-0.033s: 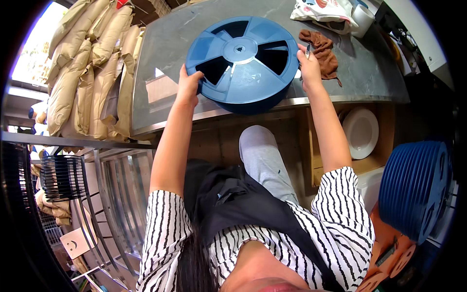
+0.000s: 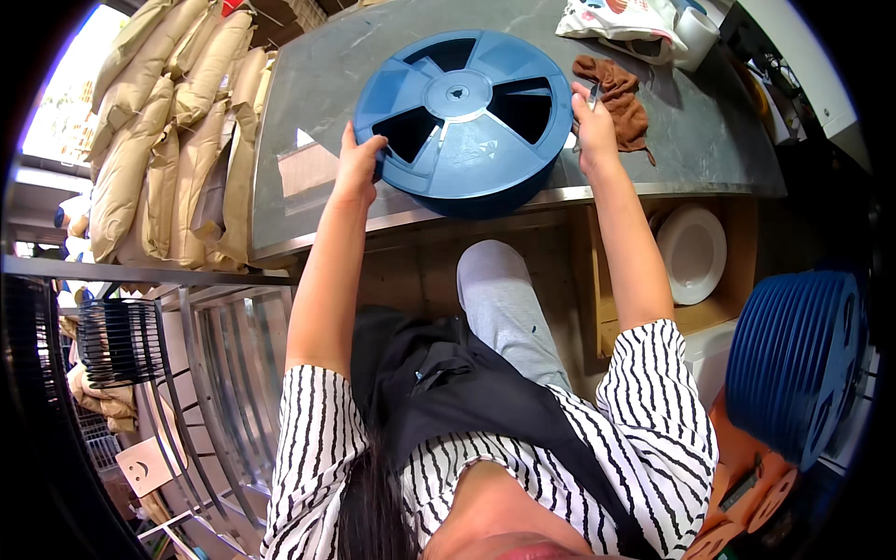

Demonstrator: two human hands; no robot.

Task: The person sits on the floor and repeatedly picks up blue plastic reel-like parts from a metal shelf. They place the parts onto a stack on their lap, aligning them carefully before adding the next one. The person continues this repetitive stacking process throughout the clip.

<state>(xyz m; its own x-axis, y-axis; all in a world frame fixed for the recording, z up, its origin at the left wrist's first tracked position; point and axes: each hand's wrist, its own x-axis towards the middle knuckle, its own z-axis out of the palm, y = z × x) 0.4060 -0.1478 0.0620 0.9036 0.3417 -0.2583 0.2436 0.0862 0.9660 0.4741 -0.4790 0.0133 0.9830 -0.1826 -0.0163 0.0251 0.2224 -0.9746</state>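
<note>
A large blue plastic reel with wedge-shaped openings and a small hub hole lies face up at the front edge of the grey worktop, its near rim reaching past the edge. On its left rim my left hand is closed, thumb on top. My right hand grips the opposite rim. A slim silver tool, too small to name, shows between the right fingers. Just beyond that hand lies a crumpled brown cloth.
Tan padded packages are piled at the left. A white printed bag and a white cylinder stand far right. Below are a white round plate-like disc in a wooden cubby, stacked blue reels and orange reels. A black wire basket hangs lower left.
</note>
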